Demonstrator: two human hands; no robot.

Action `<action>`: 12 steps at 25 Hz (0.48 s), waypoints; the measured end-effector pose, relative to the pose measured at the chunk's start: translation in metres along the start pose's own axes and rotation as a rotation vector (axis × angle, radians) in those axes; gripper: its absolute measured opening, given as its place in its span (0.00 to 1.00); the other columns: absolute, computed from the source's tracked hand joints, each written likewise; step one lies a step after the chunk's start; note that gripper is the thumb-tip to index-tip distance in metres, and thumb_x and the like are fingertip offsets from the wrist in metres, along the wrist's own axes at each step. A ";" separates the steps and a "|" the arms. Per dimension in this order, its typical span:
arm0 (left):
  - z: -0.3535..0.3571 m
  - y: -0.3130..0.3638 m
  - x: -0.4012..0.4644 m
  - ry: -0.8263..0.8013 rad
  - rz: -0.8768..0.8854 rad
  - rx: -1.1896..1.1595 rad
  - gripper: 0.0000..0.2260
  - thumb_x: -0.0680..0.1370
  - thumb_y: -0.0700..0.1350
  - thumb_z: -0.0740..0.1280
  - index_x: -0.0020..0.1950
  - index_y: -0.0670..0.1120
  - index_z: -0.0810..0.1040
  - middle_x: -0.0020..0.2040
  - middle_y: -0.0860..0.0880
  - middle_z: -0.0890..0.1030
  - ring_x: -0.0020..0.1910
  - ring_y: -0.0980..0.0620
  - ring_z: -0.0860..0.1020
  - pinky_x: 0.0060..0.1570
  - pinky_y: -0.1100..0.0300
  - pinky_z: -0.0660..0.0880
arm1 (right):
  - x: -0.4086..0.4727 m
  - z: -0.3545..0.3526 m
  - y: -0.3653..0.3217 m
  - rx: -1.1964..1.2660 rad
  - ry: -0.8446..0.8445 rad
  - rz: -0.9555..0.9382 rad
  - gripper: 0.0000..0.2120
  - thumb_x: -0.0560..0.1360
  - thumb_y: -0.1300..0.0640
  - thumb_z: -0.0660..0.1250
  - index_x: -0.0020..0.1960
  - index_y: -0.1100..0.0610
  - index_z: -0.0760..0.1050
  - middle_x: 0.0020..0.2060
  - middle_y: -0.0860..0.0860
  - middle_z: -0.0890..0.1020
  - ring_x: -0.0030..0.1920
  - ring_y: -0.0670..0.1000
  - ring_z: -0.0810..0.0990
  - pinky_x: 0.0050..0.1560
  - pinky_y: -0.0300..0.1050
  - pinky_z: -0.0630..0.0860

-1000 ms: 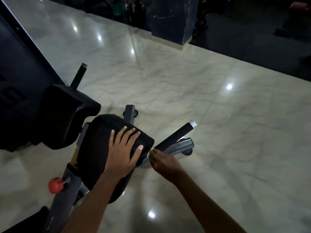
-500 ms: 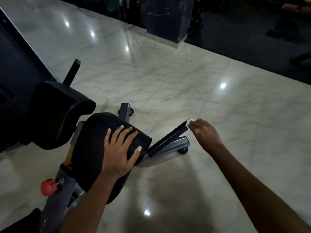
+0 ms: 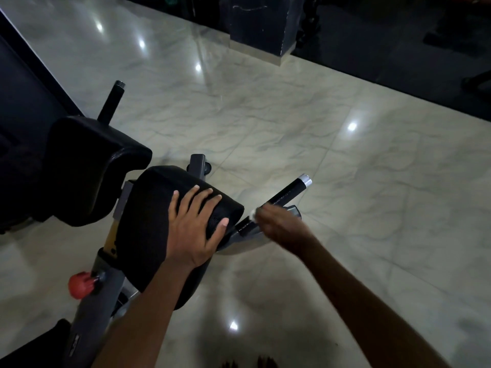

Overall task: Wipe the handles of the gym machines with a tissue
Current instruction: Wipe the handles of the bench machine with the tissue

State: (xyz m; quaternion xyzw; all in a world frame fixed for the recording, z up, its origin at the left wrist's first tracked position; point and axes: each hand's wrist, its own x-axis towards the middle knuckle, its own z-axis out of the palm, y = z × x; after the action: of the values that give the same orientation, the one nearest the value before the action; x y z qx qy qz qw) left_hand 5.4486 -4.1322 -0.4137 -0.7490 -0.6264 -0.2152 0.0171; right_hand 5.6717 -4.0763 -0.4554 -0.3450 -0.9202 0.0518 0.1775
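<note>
Floor: pale marble-patterned tiled floor (image 3: 345, 181) with bright lamp glints; dark mat area along the far edge
Machine: grey steel gym machine frame (image 3: 87, 309) at the lower left, carrying a red round adjustment knob (image 3: 79, 285)
Pads: two black padded cushions; the rear black pad (image 3: 85, 168) sits left of the nearer rounded black pad (image 3: 159, 221)
Left hand: left hand (image 3: 192, 229) lies flat on the nearer pad, fingers straight and spread, gripping nothing, apparently steadying the machine
Handle: black rubber-sleeved bar handle with a silver end cap (image 3: 285, 195) juts from under the nearer pad; its long axis runs up and to the right, away from the person
Second handle: a similar black upright bar (image 3: 111, 102) rises behind the rear pad, well apart from both hands
Right hand: right hand (image 3: 279, 227), motion-blurred, curls over the base end of the handle beside the pad
Tissue: small white tissue (image 3: 252, 214) peeks out at the fingertips, pinched against the handle
Key relation: the right hand is the nearer one; the uncovered length of handle lies ahead of it toward the silver cap, so I judge the next stroke follows that axis outward
</note>
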 end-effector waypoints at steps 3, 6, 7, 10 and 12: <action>-0.001 -0.001 0.000 -0.001 -0.001 0.000 0.23 0.77 0.58 0.55 0.65 0.49 0.75 0.66 0.49 0.73 0.72 0.48 0.64 0.73 0.42 0.51 | -0.004 -0.033 0.040 -0.288 0.085 -0.008 0.10 0.69 0.65 0.59 0.43 0.63 0.78 0.37 0.56 0.78 0.38 0.56 0.76 0.39 0.45 0.68; 0.000 -0.002 -0.001 -0.004 -0.001 0.006 0.23 0.77 0.59 0.54 0.65 0.49 0.75 0.67 0.49 0.73 0.72 0.48 0.64 0.73 0.42 0.51 | -0.004 -0.057 0.066 -0.417 0.064 0.234 0.07 0.63 0.68 0.68 0.41 0.63 0.79 0.35 0.56 0.78 0.39 0.57 0.77 0.34 0.46 0.75; 0.001 -0.003 -0.001 -0.005 0.000 0.007 0.23 0.77 0.59 0.54 0.65 0.49 0.75 0.67 0.49 0.73 0.72 0.48 0.64 0.73 0.42 0.51 | -0.002 -0.057 0.066 -0.409 0.025 0.294 0.08 0.62 0.69 0.70 0.40 0.62 0.79 0.35 0.56 0.78 0.40 0.57 0.77 0.34 0.45 0.76; 0.002 -0.003 -0.001 -0.007 -0.004 0.010 0.23 0.77 0.59 0.54 0.65 0.49 0.75 0.67 0.49 0.74 0.72 0.48 0.64 0.73 0.42 0.51 | 0.013 -0.037 0.042 -0.276 0.020 0.197 0.06 0.63 0.68 0.66 0.39 0.61 0.79 0.37 0.55 0.79 0.41 0.58 0.77 0.36 0.45 0.76; 0.002 -0.003 -0.001 -0.007 -0.006 0.007 0.23 0.77 0.59 0.54 0.65 0.49 0.75 0.67 0.49 0.74 0.72 0.48 0.64 0.73 0.42 0.51 | 0.028 -0.016 0.010 -0.213 -0.056 0.056 0.06 0.63 0.68 0.68 0.37 0.61 0.79 0.35 0.55 0.80 0.39 0.57 0.77 0.36 0.44 0.75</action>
State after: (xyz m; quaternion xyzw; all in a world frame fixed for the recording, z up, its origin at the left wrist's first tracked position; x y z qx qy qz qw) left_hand 5.4466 -4.1319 -0.4161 -0.7477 -0.6295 -0.2105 0.0172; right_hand 5.6648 -4.0509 -0.4345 -0.3860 -0.9151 -0.0318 0.1125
